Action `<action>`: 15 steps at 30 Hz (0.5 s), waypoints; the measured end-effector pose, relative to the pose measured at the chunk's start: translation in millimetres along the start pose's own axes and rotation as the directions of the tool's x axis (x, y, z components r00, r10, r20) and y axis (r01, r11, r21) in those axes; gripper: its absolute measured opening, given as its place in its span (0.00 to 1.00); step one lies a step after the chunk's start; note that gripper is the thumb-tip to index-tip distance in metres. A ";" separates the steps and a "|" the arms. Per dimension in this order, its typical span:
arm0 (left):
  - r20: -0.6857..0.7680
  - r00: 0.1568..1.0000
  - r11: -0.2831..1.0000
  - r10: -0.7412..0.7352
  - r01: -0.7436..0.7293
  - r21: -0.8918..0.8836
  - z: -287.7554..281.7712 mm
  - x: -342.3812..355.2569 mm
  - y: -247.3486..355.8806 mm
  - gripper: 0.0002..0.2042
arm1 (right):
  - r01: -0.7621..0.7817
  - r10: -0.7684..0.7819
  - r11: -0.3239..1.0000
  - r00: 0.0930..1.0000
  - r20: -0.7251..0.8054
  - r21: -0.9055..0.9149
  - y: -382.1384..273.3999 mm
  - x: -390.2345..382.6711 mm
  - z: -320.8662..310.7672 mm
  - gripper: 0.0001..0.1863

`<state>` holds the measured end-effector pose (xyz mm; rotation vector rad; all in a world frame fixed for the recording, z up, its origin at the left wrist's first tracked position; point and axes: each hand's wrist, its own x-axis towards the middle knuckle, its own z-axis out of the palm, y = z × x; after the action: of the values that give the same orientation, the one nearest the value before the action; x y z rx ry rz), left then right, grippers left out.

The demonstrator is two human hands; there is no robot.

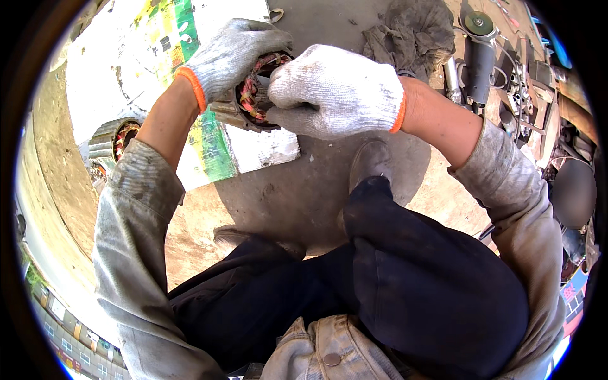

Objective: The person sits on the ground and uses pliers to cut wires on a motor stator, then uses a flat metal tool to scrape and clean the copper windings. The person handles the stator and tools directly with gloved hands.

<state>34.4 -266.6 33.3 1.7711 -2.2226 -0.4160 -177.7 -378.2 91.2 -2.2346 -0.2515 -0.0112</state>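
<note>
A motor stator (254, 98) with a ribbed metal shell and reddish wire windings is tilted on its side, its open end toward my right hand. My left hand (235, 56), in a white knit glove with an orange cuff, grips the far left side of the shell. My right hand (342, 92), gloved the same way, is closed at the stator's open end. Its fingertips are at the windings, and whatever they pinch is hidden by the glove. Beneath the stator lies a flat white board (275, 151) with green and yellow patches.
A second ribbed stator (104, 144) is at the board's left edge. A dark crumpled cloth (415, 31) lies on the ground at the far right. Beyond it are an angle grinder (479, 66) and several scattered metal tools (522, 95). My shoe (370, 166) is close to the board.
</note>
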 end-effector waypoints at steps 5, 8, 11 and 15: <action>0.028 0.995 0.993 -0.095 0.097 -0.071 4.5 -6.0 5.6 0.18 | 0.056 -0.053 0.996 0.998 -0.047 0.065 -1.9 -8.3 0.1 0.15; 0.092 0.990 0.988 -0.103 0.113 -0.103 1.1 1.6 5.4 0.19 | 0.029 -0.029 1.000 1.000 -0.001 0.002 13.1 1.9 11.3 0.15; 0.075 0.983 0.972 -0.169 0.179 -0.151 5.3 -5.0 6.9 0.19 | 0.067 -0.067 0.998 0.997 -0.031 -0.011 6.9 -1.0 3.1 0.10; 0.018 0.993 0.992 -0.116 0.117 -0.041 3.7 -9.0 9.8 0.18 | -0.091 0.091 0.994 0.996 -0.012 0.056 -22.5 -22.5 -51.1 0.10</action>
<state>26.1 -255.6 33.4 1.8880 -2.1110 -0.4982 -199.8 -408.1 138.5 -2.1874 -0.1403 0.0286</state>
